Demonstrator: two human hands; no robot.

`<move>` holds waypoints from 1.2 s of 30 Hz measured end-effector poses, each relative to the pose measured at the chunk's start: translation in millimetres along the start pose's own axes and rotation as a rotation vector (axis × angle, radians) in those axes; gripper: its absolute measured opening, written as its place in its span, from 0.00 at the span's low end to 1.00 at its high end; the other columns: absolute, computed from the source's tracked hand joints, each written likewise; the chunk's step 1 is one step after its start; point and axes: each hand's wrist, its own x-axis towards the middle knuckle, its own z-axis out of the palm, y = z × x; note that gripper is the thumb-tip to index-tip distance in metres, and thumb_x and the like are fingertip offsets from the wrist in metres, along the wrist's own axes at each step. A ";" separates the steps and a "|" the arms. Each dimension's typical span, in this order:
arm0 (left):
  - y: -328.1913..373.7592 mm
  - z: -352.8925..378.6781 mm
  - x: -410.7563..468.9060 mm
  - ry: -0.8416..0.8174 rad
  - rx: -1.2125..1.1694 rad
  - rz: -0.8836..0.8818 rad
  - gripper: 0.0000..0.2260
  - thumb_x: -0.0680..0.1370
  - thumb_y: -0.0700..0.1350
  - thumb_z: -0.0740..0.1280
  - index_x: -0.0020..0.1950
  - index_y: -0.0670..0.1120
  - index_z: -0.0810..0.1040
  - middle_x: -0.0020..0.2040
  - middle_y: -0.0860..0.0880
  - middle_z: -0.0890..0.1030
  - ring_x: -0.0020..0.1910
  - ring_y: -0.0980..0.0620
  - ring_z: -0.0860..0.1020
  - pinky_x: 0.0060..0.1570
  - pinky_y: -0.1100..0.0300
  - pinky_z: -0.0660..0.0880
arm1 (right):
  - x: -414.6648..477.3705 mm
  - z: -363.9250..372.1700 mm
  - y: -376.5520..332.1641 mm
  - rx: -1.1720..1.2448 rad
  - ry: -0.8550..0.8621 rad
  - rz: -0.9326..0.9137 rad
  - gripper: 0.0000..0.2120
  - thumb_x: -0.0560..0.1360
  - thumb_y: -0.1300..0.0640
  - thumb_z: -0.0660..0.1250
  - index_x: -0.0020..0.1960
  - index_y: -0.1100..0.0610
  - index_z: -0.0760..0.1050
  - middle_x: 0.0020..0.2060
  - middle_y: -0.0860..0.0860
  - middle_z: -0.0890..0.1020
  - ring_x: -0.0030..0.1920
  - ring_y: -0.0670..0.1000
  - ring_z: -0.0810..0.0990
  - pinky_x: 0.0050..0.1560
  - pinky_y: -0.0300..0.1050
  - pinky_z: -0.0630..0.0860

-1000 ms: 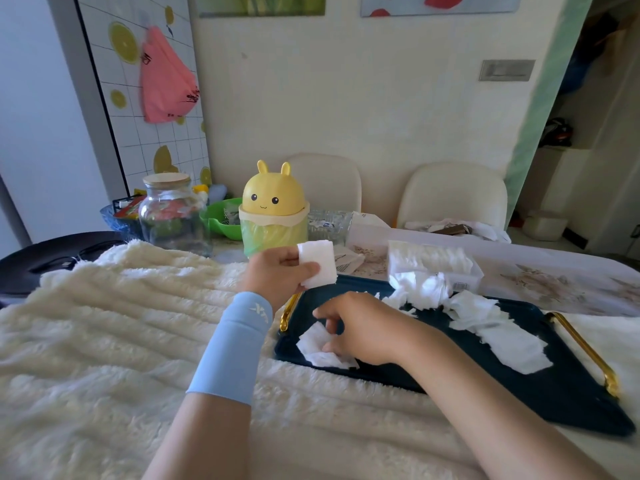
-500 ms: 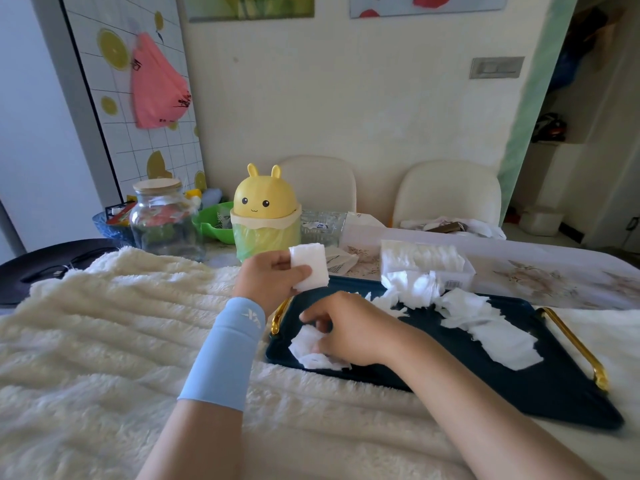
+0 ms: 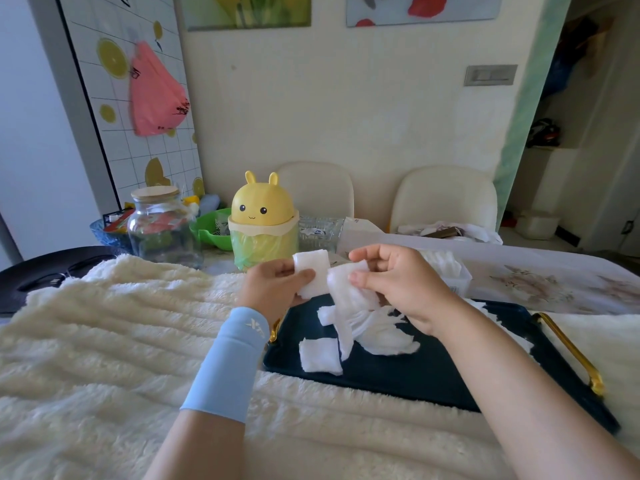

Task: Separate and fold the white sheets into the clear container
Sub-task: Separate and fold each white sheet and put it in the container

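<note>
My left hand [image 3: 273,285] pinches a small folded white sheet [image 3: 313,271] above the left end of the dark blue tray [image 3: 433,379]. Right beside it, my right hand [image 3: 394,285] pinches the top of a long crumpled white sheet [image 3: 349,306] that hangs down onto the tray. One flat white square [image 3: 318,355] lies on the tray's near left part, with more loose white sheets [image 3: 384,336] behind it. The clear container [image 3: 448,271], holding folded white sheets, stands behind my right hand and is partly hidden.
A yellow rabbit-shaped bin [image 3: 263,220] and a glass jar [image 3: 161,226] stand at the back left, next to a green bowl [image 3: 211,230]. The tray's gold handle [image 3: 571,351] runs along its right side. A fluffy cream blanket [image 3: 114,334] covers the table's near part.
My right hand has risen from the tray, lifting a crumpled sheet up next to my left hand. The left hand still holds its folded sheet. The camera tilted.
</note>
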 end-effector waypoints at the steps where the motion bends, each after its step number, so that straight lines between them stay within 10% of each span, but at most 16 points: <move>1: 1.9 2.6 -1.9 -0.014 -0.073 -0.043 0.02 0.76 0.39 0.72 0.45 0.45 0.82 0.47 0.44 0.85 0.45 0.47 0.85 0.41 0.58 0.83 | 0.2 -2.2 -1.3 0.045 0.021 0.005 0.12 0.74 0.65 0.74 0.54 0.53 0.81 0.38 0.46 0.80 0.35 0.43 0.79 0.30 0.37 0.74; 24: 13.3 30.9 -23.5 -0.352 -0.368 -0.115 0.15 0.80 0.49 0.66 0.55 0.38 0.82 0.49 0.39 0.85 0.46 0.45 0.85 0.47 0.56 0.83 | 4.2 -3.7 -6.5 -0.131 0.246 -0.160 0.13 0.69 0.62 0.79 0.47 0.48 0.82 0.40 0.47 0.85 0.30 0.38 0.77 0.36 0.35 0.76; 33: 11.3 18.6 -20.1 -0.444 -0.291 -0.051 0.13 0.76 0.30 0.68 0.59 0.38 0.80 0.54 0.39 0.84 0.52 0.44 0.84 0.52 0.56 0.82 | 2.6 -4.2 -7.3 0.062 0.195 0.041 0.10 0.74 0.52 0.76 0.52 0.54 0.82 0.42 0.48 0.83 0.30 0.41 0.78 0.28 0.31 0.71; 36: 8.7 14.6 -14.3 -0.353 -0.284 -0.092 0.11 0.76 0.30 0.67 0.58 0.37 0.80 0.54 0.38 0.84 0.51 0.43 0.84 0.47 0.57 0.83 | 4.1 -3.2 -1.5 -0.193 0.300 -0.078 0.05 0.75 0.53 0.74 0.49 0.49 0.81 0.45 0.45 0.83 0.39 0.41 0.79 0.40 0.35 0.73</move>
